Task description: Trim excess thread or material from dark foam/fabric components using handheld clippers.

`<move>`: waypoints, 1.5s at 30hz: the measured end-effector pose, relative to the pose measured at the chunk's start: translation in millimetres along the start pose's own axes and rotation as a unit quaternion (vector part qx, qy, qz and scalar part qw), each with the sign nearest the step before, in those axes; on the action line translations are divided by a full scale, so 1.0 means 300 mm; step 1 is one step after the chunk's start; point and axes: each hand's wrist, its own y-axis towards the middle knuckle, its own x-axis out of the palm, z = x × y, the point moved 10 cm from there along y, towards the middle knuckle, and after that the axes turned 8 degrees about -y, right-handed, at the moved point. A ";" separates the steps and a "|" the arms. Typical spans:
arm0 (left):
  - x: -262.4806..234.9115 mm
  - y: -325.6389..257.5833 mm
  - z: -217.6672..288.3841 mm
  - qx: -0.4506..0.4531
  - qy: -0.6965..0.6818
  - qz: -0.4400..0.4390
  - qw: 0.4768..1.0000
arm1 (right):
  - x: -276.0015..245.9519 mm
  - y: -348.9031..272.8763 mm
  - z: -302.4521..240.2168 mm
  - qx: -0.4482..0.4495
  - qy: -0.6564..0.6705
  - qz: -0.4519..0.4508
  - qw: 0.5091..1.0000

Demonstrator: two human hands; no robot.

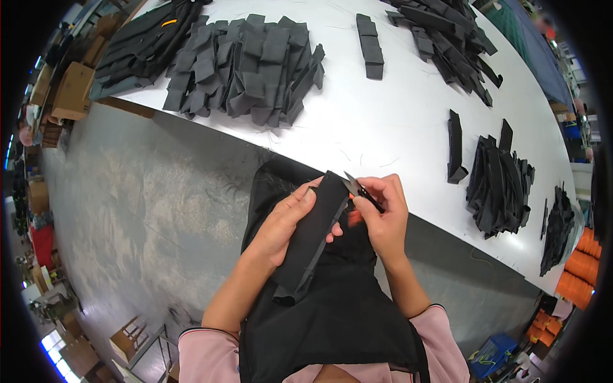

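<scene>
A folded black fabric strip [314,223] slants across my lap, its upper end close to the table's edge. My left hand [280,225] is closed around it, thumb on top and fingertips showing past its right side. In my right hand [387,216] is a small pair of thread snips [359,187] with dark handles and pointed metal blades. The blades lie at the strip's upper right corner; whether they touch it I cannot tell. Something orange, blurred, shows under my right fingers. A black apron [319,332] covers my lap.
The white table [357,127] runs diagonally in front of me. Piled grey-black fabric strips [255,70] lie at its far left beside stacked black pieces [143,48]. More dark strips [501,185] are heaped at right, with orange bundles [578,262] beyond.
</scene>
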 end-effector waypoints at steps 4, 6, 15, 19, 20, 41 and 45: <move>0.026 -0.001 0.010 -0.013 0.048 -0.004 0.999 | -0.008 -0.007 -0.112 -0.124 -0.235 -0.002 0.964; 0.027 0.000 0.005 -0.023 0.057 -0.009 0.998 | -0.004 0.002 -0.136 -0.158 -0.253 -0.013 0.954; 0.049 -0.021 -0.017 -0.101 0.134 -0.046 0.985 | -0.014 0.069 -0.159 -0.192 -0.275 -0.113 0.935; 0.039 -0.021 -0.014 -0.106 0.142 -0.047 0.983 | -0.028 0.064 -0.150 -0.159 -0.237 -0.168 0.944; 0.040 -0.023 -0.017 -0.113 0.135 -0.053 0.983 | -0.036 0.070 -0.148 -0.159 -0.236 -0.169 0.944; 0.046 -0.021 -0.049 -0.182 0.172 -0.078 0.965 | -0.022 0.045 -0.150 -0.188 -0.278 -0.200 0.921; 0.049 -0.031 -0.044 -0.183 0.161 -0.086 0.966 | -0.051 0.036 -0.156 -0.187 -0.239 -0.154 0.940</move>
